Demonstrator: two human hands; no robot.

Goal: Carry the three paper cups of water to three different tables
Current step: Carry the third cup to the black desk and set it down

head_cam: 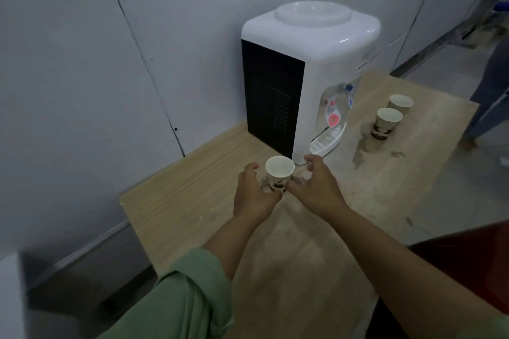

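A white paper cup with a dark print [278,170] stands upright on the wooden table [192,195], just in front of the water dispenser. My left hand [254,195] curls around its left side and base. My right hand [316,187] is at its right side with the thumb against the lower wall and the other fingers spread. Two more paper cups stand on the table's far right: one [385,124] nearer me, one [400,103] behind it. Water inside the cups cannot be made out.
A white and black tabletop water dispenser [305,74] stands at the back of the table against the grey wall. Wet-looking stains [363,146] mark the table near the two far cups. A person's leg [493,85] is at the right edge. The floor lies beyond the table's right side.
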